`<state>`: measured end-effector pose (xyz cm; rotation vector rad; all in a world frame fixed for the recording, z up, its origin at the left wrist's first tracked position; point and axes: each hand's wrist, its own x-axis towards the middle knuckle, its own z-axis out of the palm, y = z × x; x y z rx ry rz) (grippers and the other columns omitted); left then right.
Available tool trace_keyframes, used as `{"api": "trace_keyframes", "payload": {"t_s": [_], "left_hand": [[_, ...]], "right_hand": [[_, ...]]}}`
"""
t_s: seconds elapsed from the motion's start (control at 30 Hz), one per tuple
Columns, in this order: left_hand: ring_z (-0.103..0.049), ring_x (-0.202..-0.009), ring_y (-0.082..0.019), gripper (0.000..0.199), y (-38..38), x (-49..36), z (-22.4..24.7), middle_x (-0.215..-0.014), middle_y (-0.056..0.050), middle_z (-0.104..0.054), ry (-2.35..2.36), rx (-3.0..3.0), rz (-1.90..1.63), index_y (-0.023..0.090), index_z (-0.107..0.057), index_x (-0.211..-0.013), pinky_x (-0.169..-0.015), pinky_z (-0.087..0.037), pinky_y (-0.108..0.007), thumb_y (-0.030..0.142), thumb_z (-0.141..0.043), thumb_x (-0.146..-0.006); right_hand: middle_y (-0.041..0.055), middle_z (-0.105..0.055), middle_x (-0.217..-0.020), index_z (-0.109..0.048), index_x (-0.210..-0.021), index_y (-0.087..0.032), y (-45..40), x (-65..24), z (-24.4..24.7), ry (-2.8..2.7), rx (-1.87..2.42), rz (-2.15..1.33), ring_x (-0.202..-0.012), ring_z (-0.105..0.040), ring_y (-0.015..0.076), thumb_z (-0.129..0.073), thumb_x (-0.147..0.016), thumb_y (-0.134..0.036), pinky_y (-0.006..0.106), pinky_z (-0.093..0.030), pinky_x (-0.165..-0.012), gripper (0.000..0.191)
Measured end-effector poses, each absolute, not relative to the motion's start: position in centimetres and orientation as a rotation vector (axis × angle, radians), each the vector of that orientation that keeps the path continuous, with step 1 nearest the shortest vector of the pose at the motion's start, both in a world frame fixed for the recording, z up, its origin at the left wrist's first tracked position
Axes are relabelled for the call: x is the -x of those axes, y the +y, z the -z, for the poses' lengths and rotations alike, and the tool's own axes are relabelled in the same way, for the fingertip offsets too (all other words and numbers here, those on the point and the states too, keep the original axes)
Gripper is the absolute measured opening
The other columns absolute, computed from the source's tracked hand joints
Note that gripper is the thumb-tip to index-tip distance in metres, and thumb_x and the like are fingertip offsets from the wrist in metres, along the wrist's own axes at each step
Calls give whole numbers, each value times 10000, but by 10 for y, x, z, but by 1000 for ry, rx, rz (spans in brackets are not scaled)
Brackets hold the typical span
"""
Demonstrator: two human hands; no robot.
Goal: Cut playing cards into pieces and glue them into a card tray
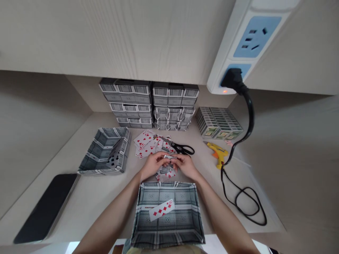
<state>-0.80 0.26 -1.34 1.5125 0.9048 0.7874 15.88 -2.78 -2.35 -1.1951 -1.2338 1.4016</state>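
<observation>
White-and-grey card (170, 157) is getting pinched by left hand (155, 163) and right hand (186, 165), fingers nearly together, well in from the worktop's front edge (87, 231).

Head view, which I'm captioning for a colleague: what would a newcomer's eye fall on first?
Probably the white power strip with its black plug, large at the upper right. Next, the yellow glue gun at the right of the desk, and the grey boxes stacked at the back. Then the left hand and right hand at the centre, holding a small piece of card beyond an open box.
</observation>
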Motion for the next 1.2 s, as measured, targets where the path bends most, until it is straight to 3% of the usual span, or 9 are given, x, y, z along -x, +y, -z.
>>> {"api": "trace_keyframes", "payload": {"t_s": [0.23, 0.47, 0.9, 1.13, 1.2], "left_hand": [[-617, -645, -128, 249, 3, 7, 16, -727, -33, -660, 936, -1542, -833, 135, -611, -911, -591, -503, -235, 315, -578, -743], [-570, -525, -91, 212, 3, 7, 16, -628, -4, -631, 937, -1468, -808, 131, -622, -889, -537, -485, -208, 270, -591, -731], [-555, -479, -96, 235, 2, 4, 15, -594, -8, -624, 951, -1399, -772, 122, -613, -846, -495, -477, -221, 316, -596, -714], [-565, -533, -109, 266, -3, 6, 6, -602, 17, -606, 959, -1635, -763, 153, -546, -943, -537, -456, -222, 347, -547, -760], [-548, -554, -106, 230, -3, 8, 4, -614, 18, -596, 976, -1787, -722, 158, -552, -882, -543, -426, -213, 362, -513, -783]], "right_hand": [[-27, -539, -460, -616, -728, -167, -27, -154, 26, -1186, 1236, -1340, -373, -461, 100, -621, -689, -374, 225, -394, -385, 211], [-21, -560, -484, -583, -670, -172, -29, -153, 23, -1180, 1237, -1365, -360, -467, 97, -619, -683, -375, 222, -389, -363, 207], [-26, -550, -505, -536, -676, -185, -30, -150, 24, -1172, 1228, -1389, -365, -490, 107, -598, -688, -328, 232, -409, -356, 156], [-40, -545, -491, -501, -669, -187, -30, -151, 20, -1162, 1280, -1403, -338, -465, 95, -569, -684, -287, 218, -387, -328, 122], [-47, -534, -478, -498, -664, -185, -31, -152, 19, -1170, 1285, -1406, -322, -448, 88, -562, -688, -285, 214, -377, -318, 121]]}}
